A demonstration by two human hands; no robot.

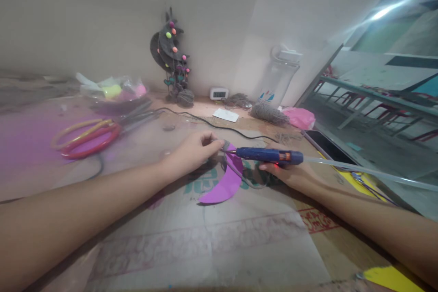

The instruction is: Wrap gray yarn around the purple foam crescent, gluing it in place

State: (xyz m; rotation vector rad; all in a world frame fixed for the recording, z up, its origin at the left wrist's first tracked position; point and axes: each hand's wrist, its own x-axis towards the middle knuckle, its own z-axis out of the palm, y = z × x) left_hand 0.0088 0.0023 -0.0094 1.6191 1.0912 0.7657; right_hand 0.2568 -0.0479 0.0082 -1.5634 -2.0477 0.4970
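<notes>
My right hand (pixel 290 174) is closed around a blue glue gun (pixel 270 155) lying sideways, its nozzle pointing left and a clear glue stick (pixel 359 171) trailing out to the right. My left hand (pixel 195 149) pinches a thin grey wire or cord (pixel 226 146) right at the gun's tip. Under the tip lies a purple crescent-shaped cutout (pixel 224 185) on a cardboard sheet (pixel 205 237).
Red and yellow rings (pixel 85 139) lie at the left. Behind are a plastic bag of colourful bits (pixel 112 91), a dark crescent ornament with pompoms (pixel 171 54), a small clock (pixel 219 93), a clear jug (pixel 280 77), grey twine (pixel 268 113), a pink bag (pixel 301 117). A black cable (pixel 205 122) crosses the table.
</notes>
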